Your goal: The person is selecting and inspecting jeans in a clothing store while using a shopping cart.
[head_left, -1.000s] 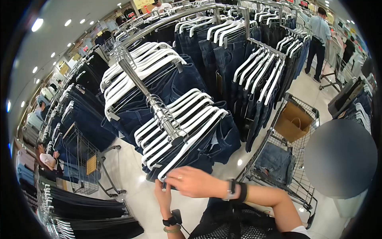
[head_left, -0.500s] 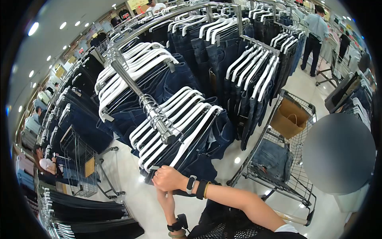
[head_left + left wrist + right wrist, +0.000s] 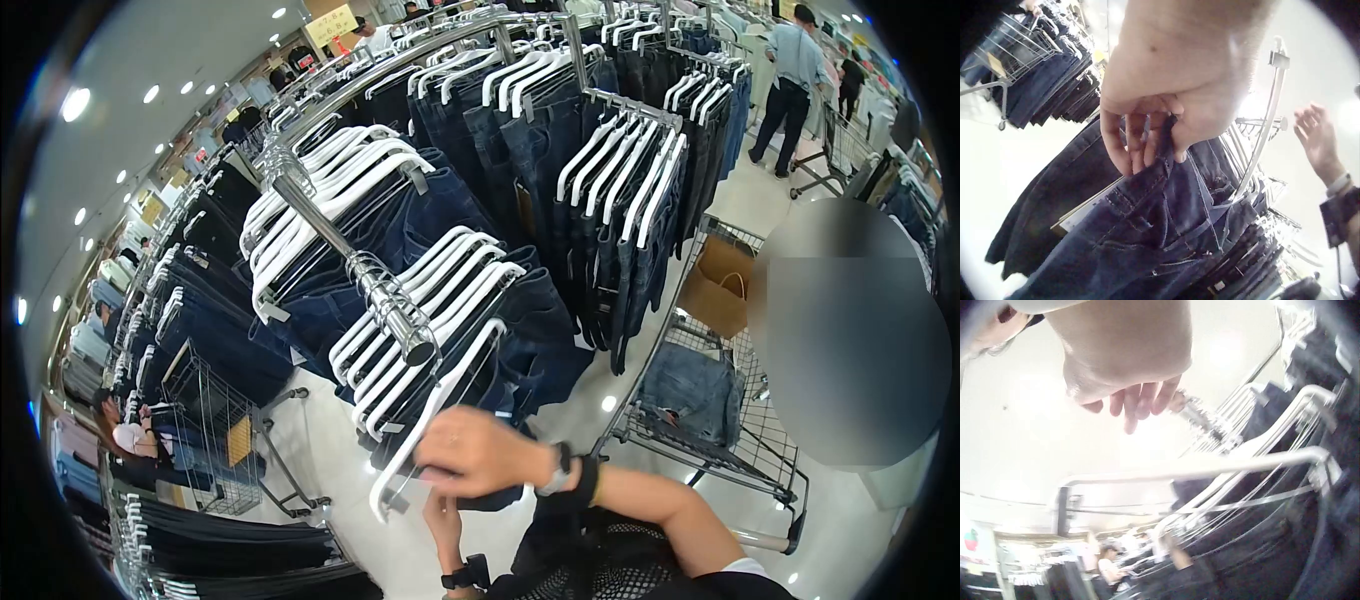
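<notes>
My left hand (image 3: 1166,106) pinches the waistband of dark blue jeans (image 3: 1147,219) between thumb and fingers. In the head view the left hand (image 3: 445,520) is partly hidden below my right hand (image 3: 480,450). The jeans hang askew from a white clip hanger (image 3: 435,410), their other side still at its far end. In the right wrist view the hanger's near clip (image 3: 1063,509) holds no cloth. My right hand (image 3: 1125,394) is beside the hanger, its fingers loose and holding nothing. A chrome rail (image 3: 400,330) carries the hanger with several others.
More jeans on white hangers (image 3: 620,180) fill the rack behind and to the right. A shopping cart (image 3: 650,440) at the right holds folded jeans (image 3: 690,390) and a brown paper bag (image 3: 715,285). Another cart (image 3: 225,430) stands at the left. People stand farther off.
The front hanger has swung away from its neighbours toward me, and its near clip has come off the jeans' waistband. My right hand has let go of that end; the left hand keeps the waistband.
</notes>
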A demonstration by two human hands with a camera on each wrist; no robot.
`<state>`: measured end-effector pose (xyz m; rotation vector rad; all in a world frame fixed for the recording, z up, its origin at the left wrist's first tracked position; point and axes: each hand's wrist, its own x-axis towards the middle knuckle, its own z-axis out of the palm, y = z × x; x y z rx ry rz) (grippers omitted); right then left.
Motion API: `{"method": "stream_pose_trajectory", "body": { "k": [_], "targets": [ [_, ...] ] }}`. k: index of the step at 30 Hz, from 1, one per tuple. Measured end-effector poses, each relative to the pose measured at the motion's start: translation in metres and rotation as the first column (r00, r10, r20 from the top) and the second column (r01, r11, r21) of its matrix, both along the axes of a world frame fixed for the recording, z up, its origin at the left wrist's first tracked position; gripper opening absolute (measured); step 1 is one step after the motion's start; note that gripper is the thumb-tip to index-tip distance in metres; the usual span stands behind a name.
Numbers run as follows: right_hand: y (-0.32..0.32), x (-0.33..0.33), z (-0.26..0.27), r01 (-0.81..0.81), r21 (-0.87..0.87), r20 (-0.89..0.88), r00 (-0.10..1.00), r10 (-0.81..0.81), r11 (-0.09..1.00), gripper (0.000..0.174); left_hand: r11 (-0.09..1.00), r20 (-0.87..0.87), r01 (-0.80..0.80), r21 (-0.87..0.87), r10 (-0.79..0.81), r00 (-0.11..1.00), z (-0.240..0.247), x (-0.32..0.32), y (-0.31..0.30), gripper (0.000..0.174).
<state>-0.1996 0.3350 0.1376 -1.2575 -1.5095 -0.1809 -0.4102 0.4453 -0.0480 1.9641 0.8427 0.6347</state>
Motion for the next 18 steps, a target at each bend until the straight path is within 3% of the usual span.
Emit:
{"method": "stream_pose_trajectory", "body": {
  "k": [1,4,6,7,8,11,13,18],
  "targets": [
    [-0.016,0.02,-0.002,0.095,-0.054,-0.022,0.995,-0.096,0.994,0.016,1.0,-0.138,-0.009,0.006,0.01,0.99,0.004,-0.003,0.0,0.014],
    [-0.023,0.091,-0.03,0.27,-0.156,-0.16,0.942,-0.294,0.95,0.029,1.0,-0.172,0.006,-0.022,-0.01,0.985,0.019,-0.004,-0.005,0.015],
    [-0.018,0.12,-0.064,0.256,-0.23,-0.063,0.959,-0.277,0.939,0.048,0.999,-0.153,0.041,0.007,-0.039,0.987,0.017,-0.01,-0.002,0.015],
    [-0.017,0.131,-0.086,0.197,-0.38,-0.009,0.976,-0.216,0.904,0.066,0.998,-0.147,0.055,-0.023,-0.058,0.987,0.018,-0.012,0.0,0.015],
    [-0.014,0.128,-0.091,0.208,-0.43,0.051,0.977,-0.206,0.879,0.068,0.996,-0.14,0.07,-0.052,-0.077,0.987,0.02,-0.011,0.001,0.015],
    [-0.004,0.131,-0.1,0.211,-0.477,0.001,0.971,-0.24,0.853,0.06,0.995,-0.17,0.062,-0.084,-0.076,0.983,0.025,-0.013,0.002,0.015],
    [0.0,0.137,-0.1,0.157,-0.56,-0.017,0.979,-0.201,0.813,0.046,0.993,-0.184,0.063,-0.099,-0.081,0.98,0.025,-0.015,0.004,0.015],
    [-0.006,0.13,-0.107,0.04,-0.577,-0.113,0.985,-0.129,0.816,0.035,0.996,-0.177,0.068,-0.05,-0.076,0.981,0.016,-0.028,0.006,0.015]
  ]
}}
